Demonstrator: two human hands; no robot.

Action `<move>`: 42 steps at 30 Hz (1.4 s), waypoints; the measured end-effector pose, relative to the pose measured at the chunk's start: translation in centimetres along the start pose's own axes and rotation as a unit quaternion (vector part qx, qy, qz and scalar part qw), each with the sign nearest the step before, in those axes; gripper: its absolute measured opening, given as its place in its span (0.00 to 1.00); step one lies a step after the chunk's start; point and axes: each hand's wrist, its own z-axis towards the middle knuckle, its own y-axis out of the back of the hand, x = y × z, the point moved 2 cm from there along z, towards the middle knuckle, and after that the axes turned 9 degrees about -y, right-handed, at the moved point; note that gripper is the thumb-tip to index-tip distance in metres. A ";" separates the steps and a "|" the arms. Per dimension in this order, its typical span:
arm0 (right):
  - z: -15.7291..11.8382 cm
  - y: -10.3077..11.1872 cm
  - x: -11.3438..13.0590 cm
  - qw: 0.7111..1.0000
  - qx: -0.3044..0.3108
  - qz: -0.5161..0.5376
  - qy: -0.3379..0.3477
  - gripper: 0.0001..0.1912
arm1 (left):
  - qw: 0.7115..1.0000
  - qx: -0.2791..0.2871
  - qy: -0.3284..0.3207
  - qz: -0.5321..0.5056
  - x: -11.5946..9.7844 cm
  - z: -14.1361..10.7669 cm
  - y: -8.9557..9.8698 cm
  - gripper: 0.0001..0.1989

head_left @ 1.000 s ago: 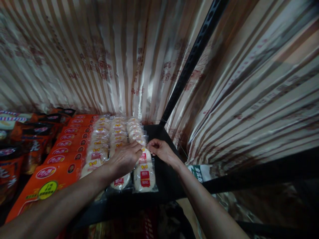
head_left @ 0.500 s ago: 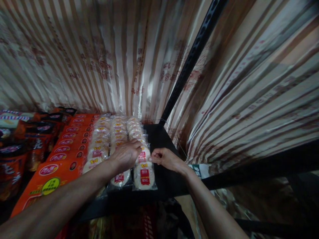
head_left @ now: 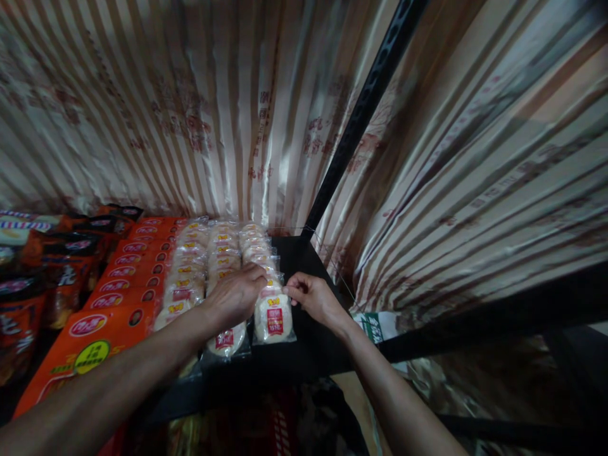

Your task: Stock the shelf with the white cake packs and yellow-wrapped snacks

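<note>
On a black shelf (head_left: 316, 354), a cracker packet (head_left: 274, 316) lies lengthwise twelve to six, logo toward twelve; the right hand (head_left: 316, 301) pinches its one-o'clock edge, the left hand (head_left: 237, 294) curls at eleven, grip unclear.

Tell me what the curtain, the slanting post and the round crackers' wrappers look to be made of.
Curtain: probably satiny fabric, from its soft folds and sheen; coated plastic is possible.
Post: likely metal, dark and perhaps painted, with a row of slots.
Wrappers: clear, glossy plastic film, by their see-through, crinkled edges.
</note>
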 end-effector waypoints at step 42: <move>4.6 -1.3 4.2 0.967 -0.177 -0.152 0.102 0.39 | 0.977 -0.142 0.120 0.102 0.1 -5.0 -0.8 0.17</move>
